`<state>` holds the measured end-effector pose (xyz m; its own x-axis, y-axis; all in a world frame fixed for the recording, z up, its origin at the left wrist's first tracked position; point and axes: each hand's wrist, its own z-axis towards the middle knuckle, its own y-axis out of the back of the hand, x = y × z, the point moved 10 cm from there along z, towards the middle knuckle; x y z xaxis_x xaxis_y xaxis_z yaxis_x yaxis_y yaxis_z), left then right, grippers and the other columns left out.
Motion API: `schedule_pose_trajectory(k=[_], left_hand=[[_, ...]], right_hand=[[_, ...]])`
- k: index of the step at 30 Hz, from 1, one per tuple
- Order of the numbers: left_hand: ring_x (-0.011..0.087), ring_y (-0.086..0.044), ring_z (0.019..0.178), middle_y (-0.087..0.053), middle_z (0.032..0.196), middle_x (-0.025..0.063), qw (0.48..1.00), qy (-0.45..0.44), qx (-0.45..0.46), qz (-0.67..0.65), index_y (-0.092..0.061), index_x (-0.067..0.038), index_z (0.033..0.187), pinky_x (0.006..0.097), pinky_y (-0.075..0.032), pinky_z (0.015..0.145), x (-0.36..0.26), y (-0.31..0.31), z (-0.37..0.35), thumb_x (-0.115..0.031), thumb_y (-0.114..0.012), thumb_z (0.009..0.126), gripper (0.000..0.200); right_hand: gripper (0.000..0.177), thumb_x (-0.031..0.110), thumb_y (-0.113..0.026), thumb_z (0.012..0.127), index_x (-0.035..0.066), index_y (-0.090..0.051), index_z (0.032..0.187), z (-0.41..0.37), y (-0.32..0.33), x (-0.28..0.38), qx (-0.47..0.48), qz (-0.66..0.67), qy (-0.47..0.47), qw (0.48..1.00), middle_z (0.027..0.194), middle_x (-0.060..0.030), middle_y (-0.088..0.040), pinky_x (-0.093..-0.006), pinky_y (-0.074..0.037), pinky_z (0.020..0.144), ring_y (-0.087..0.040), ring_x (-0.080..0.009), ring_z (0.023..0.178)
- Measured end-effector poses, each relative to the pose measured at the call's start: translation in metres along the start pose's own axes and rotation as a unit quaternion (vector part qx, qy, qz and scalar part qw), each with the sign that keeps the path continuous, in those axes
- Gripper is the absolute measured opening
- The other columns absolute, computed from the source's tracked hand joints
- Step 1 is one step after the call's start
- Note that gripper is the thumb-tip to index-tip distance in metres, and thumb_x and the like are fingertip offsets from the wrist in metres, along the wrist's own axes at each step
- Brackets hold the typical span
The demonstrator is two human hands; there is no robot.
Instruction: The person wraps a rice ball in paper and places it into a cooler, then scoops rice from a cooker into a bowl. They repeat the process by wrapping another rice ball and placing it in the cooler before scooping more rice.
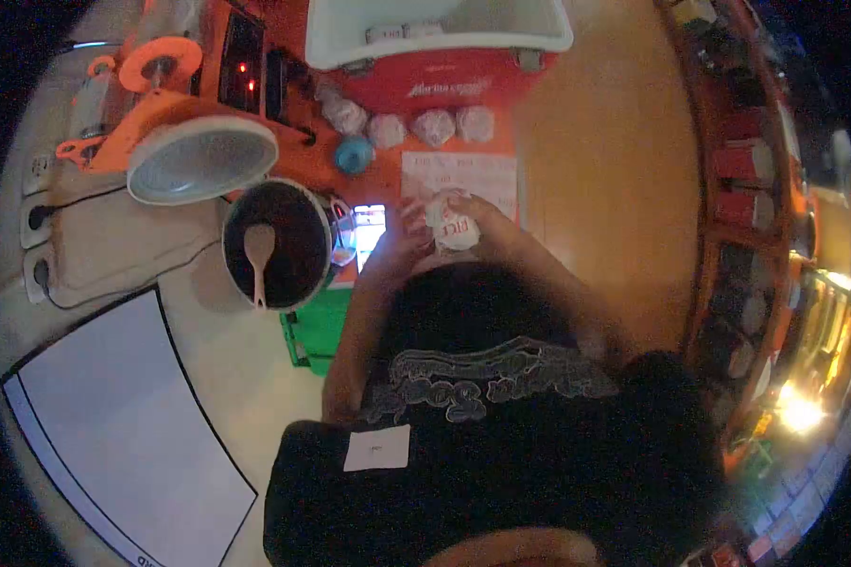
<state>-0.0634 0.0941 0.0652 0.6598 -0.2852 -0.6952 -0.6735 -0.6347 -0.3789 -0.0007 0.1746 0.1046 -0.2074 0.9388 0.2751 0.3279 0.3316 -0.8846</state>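
Note:
Both my hands are closed around a small bundle in white paper with red print [455, 230], held close in front of my body. My left hand [408, 231] grips its left side, and my right hand [487, 219] wraps its right side and top. Just beyond lies a sheet of printed wrapping paper [459, 175], flat on the table. Behind the sheet, several similar wrapped bundles [434, 127] sit in a row. A lit phone [370, 227] is beside my left hand, and a blue round object [354, 154] sits farther back.
To the left stands a dark-filled pot [288, 213] with a rice paddle [259, 253] across it, its white lid [203, 159] raised behind. A red-and-white cooler box [425, 80] holds wrapped items at the back. A green crate [320, 331] is below the pot; cords [128, 288] run left.

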Motion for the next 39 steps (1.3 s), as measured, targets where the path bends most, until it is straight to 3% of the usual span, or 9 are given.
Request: schedule_pose_trajectory(k=[9, 13, 18, 19, 21, 24, 28, 37, 39], left_hand=[[0.0232, -0.054, 0.108, -0.044, 0.133, 0.0104, 0.999, 0.024, -0.044, -0.015, -0.027, -0.016, 0.137, 0.0387, -0.049, 0.081, -0.042, 0.02, -0.021, -0.028, -0.063, 0.089, 0.061], [0.0229, -0.056, 0.105, -0.045, 0.131, 0.0103, 0.993, 0.05, -0.036, 0.1, -0.028, -0.012, 0.137, 0.0367, -0.051, 0.075, -0.043, 0.026, -0.009, -0.025, -0.063, 0.086, 0.064], [0.0214, -0.05, 0.112, -0.047, 0.125, 0.0095, 0.995, -0.012, 0.028, 0.099, -0.04, -0.007, 0.132, 0.0331, -0.043, 0.094, -0.016, 0.027, 0.024, -0.017, -0.064, 0.087, 0.052], [0.0214, -0.05, 0.112, -0.047, 0.126, 0.0095, 0.997, -0.006, 0.029, 0.073, -0.04, -0.007, 0.132, 0.0332, -0.043, 0.094, -0.018, 0.024, 0.026, -0.016, -0.064, 0.087, 0.052], [0.0213, -0.051, 0.112, -0.047, 0.126, 0.0095, 0.997, 0.001, 0.035, 0.073, -0.04, -0.007, 0.132, 0.0333, -0.043, 0.094, -0.022, 0.017, 0.034, -0.016, -0.064, 0.087, 0.052], [0.0211, -0.051, 0.112, -0.047, 0.126, 0.0094, 0.996, 0.012, 0.042, 0.078, -0.04, -0.006, 0.132, 0.0335, -0.043, 0.094, -0.021, 0.016, 0.042, -0.016, -0.064, 0.088, 0.051], [0.0209, -0.051, 0.111, -0.047, 0.126, 0.0094, 0.996, 0.011, 0.047, 0.077, -0.039, -0.006, 0.132, 0.0338, -0.043, 0.094, -0.025, 0.017, 0.042, -0.015, -0.063, 0.088, 0.051], [0.0205, -0.051, 0.111, -0.047, 0.127, 0.0093, 0.996, 0.006, 0.03, 0.089, -0.039, -0.006, 0.133, 0.0343, -0.044, 0.094, -0.045, 0.025, 0.012, -0.014, -0.063, 0.089, 0.051], [0.0197, -0.052, 0.107, -0.049, 0.124, 0.0092, 0.989, -0.023, 0.036, 0.141, -0.041, -0.005, 0.131, 0.0342, -0.045, 0.091, -0.077, 0.016, 0.001, -0.013, -0.062, 0.09, 0.046]], right_hand=[[0.047, 0.021, -0.061, 0.091, 0.004, -0.042, 0.13, -0.036, -0.106, 0.249, -0.105, -0.264, 0.307, 0.908, 0.117, -0.0126, -0.059, -0.0411, -0.054, 0.088, -0.062, -0.025, 0.103], [0.043, 0.019, -0.057, 0.092, 0.003, -0.045, 0.13, 0.022, -0.11, 0.326, -0.22, -0.406, 0.254, 0.85, 0.121, -0.0131, -0.057, -0.0407, -0.053, 0.089, -0.06, -0.0258, 0.106], [0.04, 0.029, -0.053, 0.095, -0.001, -0.057, 0.122, 0.145, -0.036, 0.352, -0.08, -0.778, 0.152, 0.604, 0.127, -0.0143, -0.055, -0.0405, -0.046, 0.093, -0.059, -0.0269, 0.106], [0.04, 0.029, -0.053, 0.095, -0.001, -0.057, 0.122, 0.155, -0.047, 0.35, -0.077, -0.778, 0.149, 0.605, 0.127, -0.0143, -0.055, -0.0405, -0.046, 0.093, -0.059, -0.0269, 0.106], [0.046, 0.033, -0.054, 0.094, -0.002, -0.055, 0.123, 0.183, -0.035, 0.334, -0.149, -0.534, 0.05, 0.831, 0.127, -0.0154, -0.056, -0.0427, -0.043, 0.096, -0.058, -0.0277, 0.108], [0.049, 0.042, -0.058, 0.091, 0.002, -0.059, 0.118, 0.245, 0.015, 0.313, -0.144, -0.437, 0.022, 0.887, 0.113, -0.0151, -0.06, -0.04, -0.044, 0.088, -0.053, -0.0262, 0.107], [0.055, 0.041, -0.06, 0.09, 0.0, -0.052, 0.126, 0.278, 0.045, 0.3, -0.253, -0.495, -0.062, 0.829, 0.121, -0.0185, -0.055, -0.043, -0.046, 0.09, -0.051, -0.0286, 0.115], [0.052, 0.03, -0.065, 0.089, -0.002, -0.05, 0.127, 0.279, 0.052, 0.312, -0.306, -0.44, 0.154, 0.83, 0.118, -0.0185, -0.057, -0.0394, -0.048, 0.09, -0.055, -0.0282, 0.109], [0.054, 0.034, -0.062, 0.09, -0.001, -0.049, 0.129, 0.292, 0.051, 0.32, -0.215, -0.613, 0.182, 0.738, 0.123, -0.0195, -0.056, -0.0431, -0.046, 0.094, -0.054, -0.0301, 0.114]])
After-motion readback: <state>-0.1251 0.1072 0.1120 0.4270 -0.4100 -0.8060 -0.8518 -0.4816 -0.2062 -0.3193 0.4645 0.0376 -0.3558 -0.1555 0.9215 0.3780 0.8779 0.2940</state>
